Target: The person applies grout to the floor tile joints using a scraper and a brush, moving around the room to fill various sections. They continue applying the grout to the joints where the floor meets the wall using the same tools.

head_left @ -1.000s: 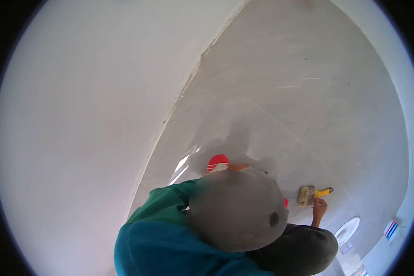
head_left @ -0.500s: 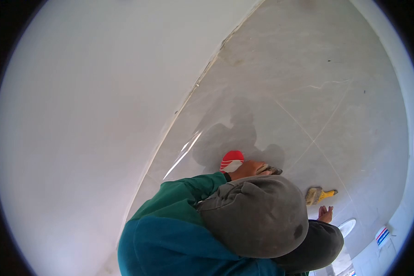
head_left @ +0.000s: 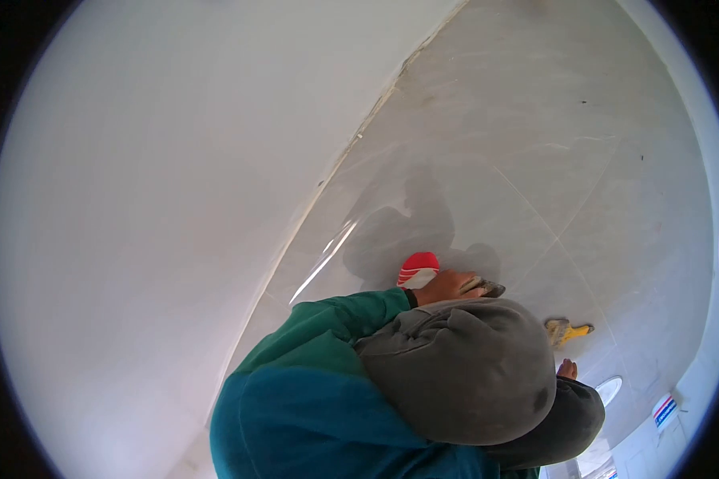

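Observation:
My left hand (head_left: 447,285), in a green sleeve, reaches past my left knee just above the floor. Its fingers are closed around a small tool (head_left: 491,288) with a tan part and a dark end; its exact kind I cannot tell. My red and white sock (head_left: 419,269) shows beside that wrist. On the right, only the fingers of my right hand (head_left: 567,369) show past my dark trouser knee, stretched out with nothing visible in them. A brush (head_left: 568,332) with a yellow handle and worn bristles lies on the floor just above those fingers.
Grey floor tiles (head_left: 551,184) with thin pale joints spread ahead. A white wall (head_left: 152,223) fills the left side, with a rough edge at the floor. At lower right are a round white object (head_left: 609,390) and a container with a blue and red label (head_left: 665,410).
The view has shifted slightly, so the floor and brush sit a little to the right. My right hand has drawn back behind the knee; the left hand keeps its hold on the tool.

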Demonstrator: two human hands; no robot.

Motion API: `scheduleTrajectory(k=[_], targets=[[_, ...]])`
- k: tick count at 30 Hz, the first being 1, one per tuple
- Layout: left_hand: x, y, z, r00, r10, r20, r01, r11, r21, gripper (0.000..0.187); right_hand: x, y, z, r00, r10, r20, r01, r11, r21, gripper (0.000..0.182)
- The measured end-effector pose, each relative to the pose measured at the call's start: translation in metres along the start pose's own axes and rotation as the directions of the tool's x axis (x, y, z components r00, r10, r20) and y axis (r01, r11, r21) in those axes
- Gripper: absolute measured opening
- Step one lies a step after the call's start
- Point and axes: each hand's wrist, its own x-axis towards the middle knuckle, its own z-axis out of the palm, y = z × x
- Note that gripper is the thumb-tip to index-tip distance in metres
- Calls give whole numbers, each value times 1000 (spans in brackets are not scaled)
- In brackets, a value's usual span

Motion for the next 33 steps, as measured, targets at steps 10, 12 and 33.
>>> scheduleTrajectory(k=[10, 12, 33], targets=[[2, -5, 5, 995, 53, -86, -53, 999, 12, 33, 2, -43, 27, 972, -140, 188, 124, 988, 96, 32], [1, -6, 4, 995, 42, -93, -41, 999, 13, 32, 5, -57, 34, 961, -173, 214, 150, 981, 122, 32], [-44, 93, -143, 666, 290, -687, -231, 956, 179, 25, -74, -376, 174, 527, -731, 433, 719, 655, 231, 49]])
